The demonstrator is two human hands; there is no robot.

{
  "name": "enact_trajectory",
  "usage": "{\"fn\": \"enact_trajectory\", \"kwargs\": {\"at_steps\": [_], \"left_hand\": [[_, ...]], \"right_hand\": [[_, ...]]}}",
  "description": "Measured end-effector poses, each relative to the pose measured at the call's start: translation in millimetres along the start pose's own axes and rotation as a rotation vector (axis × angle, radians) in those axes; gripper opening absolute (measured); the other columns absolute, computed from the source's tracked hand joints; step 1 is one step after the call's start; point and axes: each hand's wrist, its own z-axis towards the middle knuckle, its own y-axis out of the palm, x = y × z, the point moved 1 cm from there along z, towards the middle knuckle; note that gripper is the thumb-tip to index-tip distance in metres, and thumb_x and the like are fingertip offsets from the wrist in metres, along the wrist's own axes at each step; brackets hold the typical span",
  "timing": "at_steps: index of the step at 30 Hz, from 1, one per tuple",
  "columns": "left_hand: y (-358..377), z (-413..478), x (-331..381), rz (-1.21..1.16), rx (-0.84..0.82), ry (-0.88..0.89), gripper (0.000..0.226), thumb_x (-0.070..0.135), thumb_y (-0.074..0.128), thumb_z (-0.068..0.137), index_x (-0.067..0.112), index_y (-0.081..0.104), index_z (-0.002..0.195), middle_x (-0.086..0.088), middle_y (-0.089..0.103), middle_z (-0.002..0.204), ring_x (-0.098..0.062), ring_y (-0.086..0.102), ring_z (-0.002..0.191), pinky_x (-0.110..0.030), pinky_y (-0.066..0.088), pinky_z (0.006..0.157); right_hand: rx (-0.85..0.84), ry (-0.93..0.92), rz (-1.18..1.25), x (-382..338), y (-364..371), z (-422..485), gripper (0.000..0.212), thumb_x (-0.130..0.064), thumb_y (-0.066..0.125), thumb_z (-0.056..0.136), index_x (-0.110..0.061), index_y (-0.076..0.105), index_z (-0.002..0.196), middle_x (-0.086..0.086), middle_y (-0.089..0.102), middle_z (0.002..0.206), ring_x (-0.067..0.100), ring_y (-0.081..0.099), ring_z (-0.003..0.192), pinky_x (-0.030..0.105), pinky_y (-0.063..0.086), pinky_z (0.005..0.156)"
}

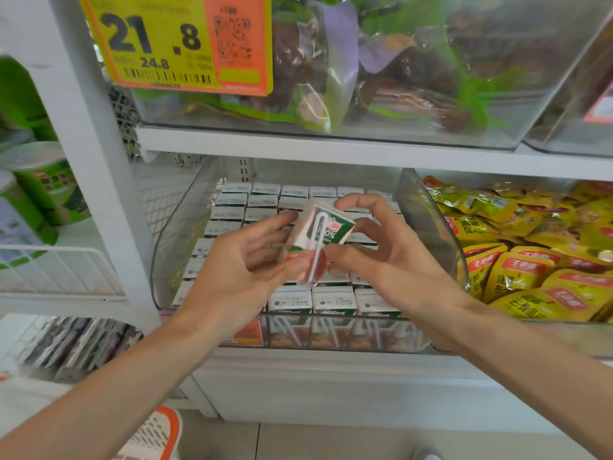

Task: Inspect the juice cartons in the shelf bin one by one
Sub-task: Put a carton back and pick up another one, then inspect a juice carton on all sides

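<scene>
fingers and thumb of the left grip (238, 260) hold a tilted juice carton (318, 239) from its left side; the right grip (374, 257) pinches its right side. below both grips, rows of cartons (333, 300) fill the clear shelf bin (428, 227); yellow pouches (530, 260) lie right of the right grip.

The carton (315, 240) is smooth coated paper with a slight sheen, and a white plastic straw (317, 250) is stuck to it. The bin (428, 234) is clear, glossy plastic. The shelf (331, 152) looks matt white, and the yellow pouches (517, 273) are shiny, crinkled film.
</scene>
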Motion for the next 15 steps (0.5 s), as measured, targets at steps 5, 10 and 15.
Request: {"fn": "enact_trajectory", "kwargs": {"at_steps": [5, 10, 15], "left_hand": [[-7.0, 1.2, -2.4, 0.089, 0.015, 0.031, 0.051, 0.001, 0.086, 0.079, 0.035, 0.072, 0.113, 0.029, 0.076, 0.110, 0.010, 0.069, 0.108, -0.002, 0.047, 0.090], [-15.2, 0.1, -7.6, 0.292, 0.058, -0.015, 0.054, 0.003, 0.081, 0.088, 0.037, 0.065, 0.128, 0.023, 0.070, 0.121, 0.012, 0.062, 0.113, -0.012, 0.050, 0.100], [-26.0, -0.7, -10.7, 0.431, 0.149, -0.062, 0.047, 0.005, 0.078, 0.089, 0.031, 0.068, 0.127, 0.022, 0.067, 0.112, -0.001, 0.062, 0.113, -0.021, 0.044, 0.103]], "right_hand": [[-0.058, -0.311, -0.342, -0.2, 9.1, 5.0, 0.045, -0.017, 0.084, 0.089, -0.022, 0.066, 0.129, -0.007, 0.074, 0.114, 0.015, 0.074, 0.106, 0.030, 0.061, 0.092], [0.019, -0.377, -0.443, 0.0, 15.2, 13.5, 0.044, -0.022, 0.088, 0.083, -0.026, 0.070, 0.123, -0.009, 0.073, 0.116, 0.013, 0.070, 0.110, 0.035, 0.059, 0.094], [0.162, -0.342, -0.436, -1.1, 11.9, 33.4, 0.048, -0.026, 0.087, 0.084, -0.022, 0.068, 0.128, -0.002, 0.074, 0.117, 0.014, 0.072, 0.110, 0.038, 0.058, 0.100]]}}
